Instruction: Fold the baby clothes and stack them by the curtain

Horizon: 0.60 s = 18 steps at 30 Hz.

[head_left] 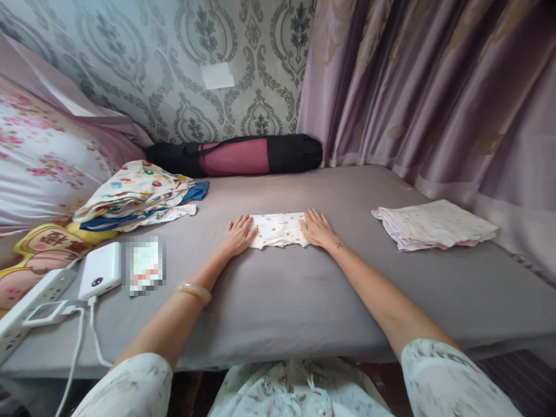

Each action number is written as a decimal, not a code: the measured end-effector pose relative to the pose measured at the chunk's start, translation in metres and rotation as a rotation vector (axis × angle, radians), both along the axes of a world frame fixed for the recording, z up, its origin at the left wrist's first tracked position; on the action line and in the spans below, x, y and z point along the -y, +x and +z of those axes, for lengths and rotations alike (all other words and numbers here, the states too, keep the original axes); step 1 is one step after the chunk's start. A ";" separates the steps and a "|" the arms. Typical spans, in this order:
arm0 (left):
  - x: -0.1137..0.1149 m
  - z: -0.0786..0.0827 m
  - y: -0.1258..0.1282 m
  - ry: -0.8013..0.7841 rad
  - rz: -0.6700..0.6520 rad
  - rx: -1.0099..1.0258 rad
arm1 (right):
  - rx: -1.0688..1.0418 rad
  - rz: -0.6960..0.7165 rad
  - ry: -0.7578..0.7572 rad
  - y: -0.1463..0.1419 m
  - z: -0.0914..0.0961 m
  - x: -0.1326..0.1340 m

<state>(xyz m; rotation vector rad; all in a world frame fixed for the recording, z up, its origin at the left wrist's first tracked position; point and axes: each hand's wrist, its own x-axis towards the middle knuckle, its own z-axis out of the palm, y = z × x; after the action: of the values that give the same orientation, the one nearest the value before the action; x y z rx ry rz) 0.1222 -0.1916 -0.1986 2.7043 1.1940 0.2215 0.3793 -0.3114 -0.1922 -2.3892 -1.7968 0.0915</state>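
A small white patterned garment [278, 229], folded into a rectangle, lies in the middle of the grey bed sheet [282, 295]. My left hand [238, 234] rests flat on its left end with the fingers stretched out. On its right end my right hand [317, 227] presses down flat, fingers apart. Neither hand grips anything. A bangle sits on my left wrist.
A folded pale cloth stack [434, 225] lies at the right. A heap of colourful clothes [136, 196] sits at the left, behind a power bank [101, 271], a power strip [32, 304] and cables. A black-and-maroon rolled bag [237, 155] lies along the wall. Curtains hang at the right.
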 end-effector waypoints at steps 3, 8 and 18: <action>0.000 -0.005 -0.004 -0.027 0.000 0.038 | -0.021 -0.003 -0.038 0.004 -0.003 0.000; 0.005 -0.002 -0.003 0.005 -0.005 0.085 | -0.006 -0.010 -0.089 -0.001 0.006 -0.001; 0.012 -0.001 -0.007 0.112 -0.060 0.184 | -0.004 0.092 -0.019 -0.025 0.010 -0.007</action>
<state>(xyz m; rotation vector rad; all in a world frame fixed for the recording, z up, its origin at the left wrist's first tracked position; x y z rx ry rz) 0.1152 -0.2036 -0.1995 2.7375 1.0770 0.5308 0.3546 -0.3049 -0.1820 -2.3163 -1.9130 0.1234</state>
